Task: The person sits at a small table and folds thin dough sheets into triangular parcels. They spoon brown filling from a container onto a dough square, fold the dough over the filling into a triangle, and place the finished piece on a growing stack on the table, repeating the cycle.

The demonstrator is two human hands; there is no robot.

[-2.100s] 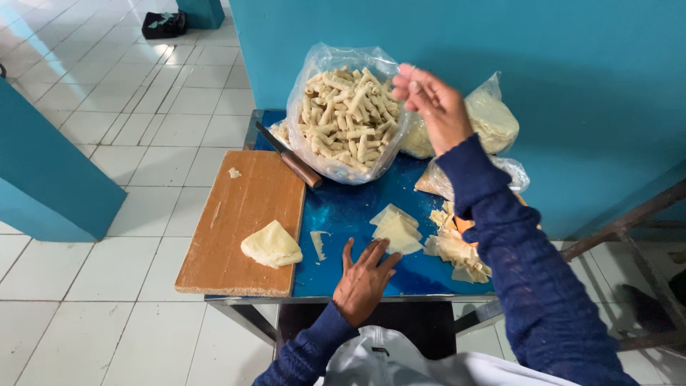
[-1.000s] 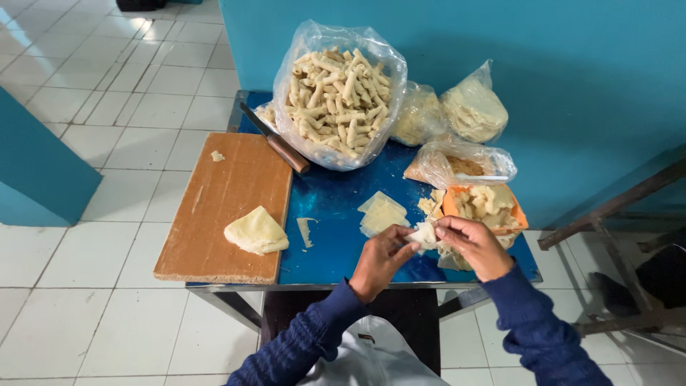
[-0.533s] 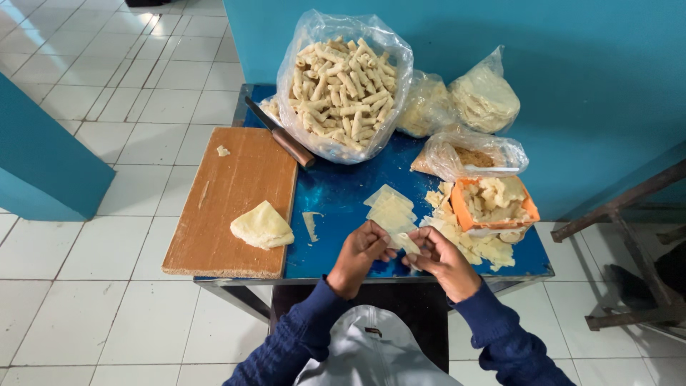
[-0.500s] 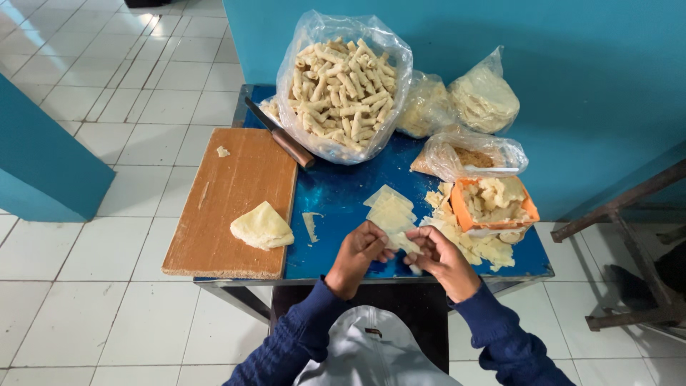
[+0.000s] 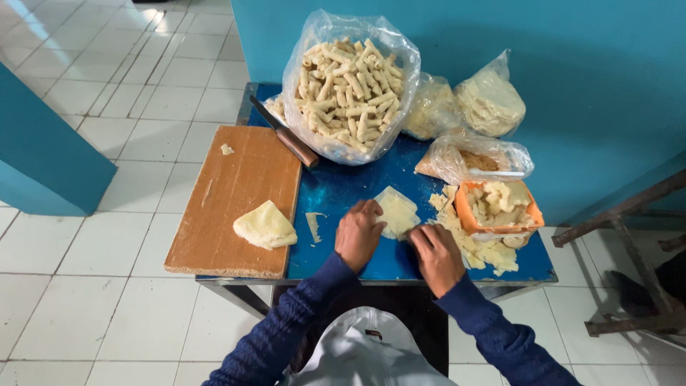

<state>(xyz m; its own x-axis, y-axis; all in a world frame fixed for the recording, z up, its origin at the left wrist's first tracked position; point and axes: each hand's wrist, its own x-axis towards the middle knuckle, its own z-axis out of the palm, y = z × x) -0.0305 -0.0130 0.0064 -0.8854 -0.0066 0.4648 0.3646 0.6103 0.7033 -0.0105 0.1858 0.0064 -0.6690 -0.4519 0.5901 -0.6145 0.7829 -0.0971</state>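
Note:
Both hands rest on the blue table near its front edge. My left hand presses its fingers on the near left part of a pale, thin dough sheet. My right hand sits at the sheet's near right corner, fingers curled over something small that I cannot make out. Just right of the hands lies a heap of pale filling scraps and an orange tray holding more of it.
A wooden board on the left carries a folded stack of dough sheets. A knife lies by a big clear bag of rolled pieces. Smaller bags stand against the blue wall. Tiled floor lies left.
My right hand came down from the big bag to the scrap heap, then both hands moved together onto the dough sheet at the table's front.

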